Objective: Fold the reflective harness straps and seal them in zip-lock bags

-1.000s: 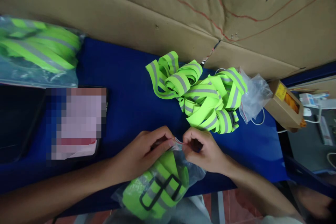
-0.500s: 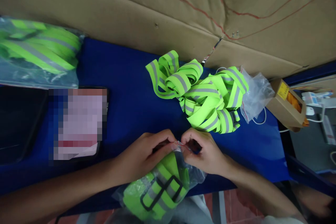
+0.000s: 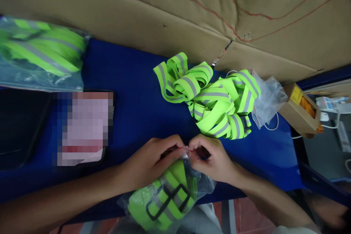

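My left hand (image 3: 157, 159) and my right hand (image 3: 210, 157) pinch the red-lined top edge of a clear zip bag (image 3: 207, 185), their fingertips close together. Inside this bag lies a folded neon-green reflective strap (image 3: 171, 175) with a grey stripe and a black plastic buckle (image 3: 157, 204). The bag hangs at the table's front edge, over my lap. Just beyond my hands, a tangled heap of the same green straps (image 3: 214, 98) rests on the blue table (image 3: 131, 80).
A filled bag of straps (image 3: 41, 51) lies at the back left, above a dark flat object (image 3: 22, 128) and a phone-like device with a blurred screen (image 3: 85, 128). At the right are an empty clear bag (image 3: 267, 97), a cardboard box (image 3: 298, 109) and a white cable (image 3: 274, 126).
Both hands keep their pinch on the bag's top edge almost unmoved. The view has shifted very slightly.
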{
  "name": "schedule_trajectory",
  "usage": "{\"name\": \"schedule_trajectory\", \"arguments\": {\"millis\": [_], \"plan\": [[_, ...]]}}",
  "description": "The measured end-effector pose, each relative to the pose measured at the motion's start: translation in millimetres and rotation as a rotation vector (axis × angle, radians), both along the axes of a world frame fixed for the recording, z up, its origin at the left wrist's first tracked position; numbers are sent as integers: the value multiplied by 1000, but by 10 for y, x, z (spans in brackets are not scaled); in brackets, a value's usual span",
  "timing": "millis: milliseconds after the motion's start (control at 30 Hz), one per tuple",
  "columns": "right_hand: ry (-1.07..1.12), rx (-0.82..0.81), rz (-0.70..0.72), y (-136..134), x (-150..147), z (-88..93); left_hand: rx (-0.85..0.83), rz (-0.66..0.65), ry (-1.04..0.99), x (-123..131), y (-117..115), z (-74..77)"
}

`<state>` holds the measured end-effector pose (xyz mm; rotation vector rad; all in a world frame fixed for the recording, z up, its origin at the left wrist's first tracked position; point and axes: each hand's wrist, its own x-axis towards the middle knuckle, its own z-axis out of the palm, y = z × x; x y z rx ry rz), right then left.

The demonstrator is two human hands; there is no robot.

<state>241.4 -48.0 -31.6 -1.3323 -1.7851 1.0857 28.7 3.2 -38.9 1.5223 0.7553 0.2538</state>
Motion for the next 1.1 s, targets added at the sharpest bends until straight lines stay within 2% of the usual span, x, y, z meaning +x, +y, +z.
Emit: {"name": "schedule_trajectory", "arguments": {"millis": [533,633,733,833,1000,1100], "plan": [[7,14,29,-38,-22,-15,72,-16,-9,-3,-4,6],[13,-14,30,-24,-4,9,70,67,-48,-13,-26,21],[40,-73,28,-5,56,27,47,250,-50,-28,-31,39],[87,-113,-45,-1,123,29,34,413,-30,-29,-1,54],[108,-139,-73,-34,140,22,-102,342,-91,-15,56,59],[107,-129,-62,-39,121,12,-102,358,-103,-20,59,62]]}}
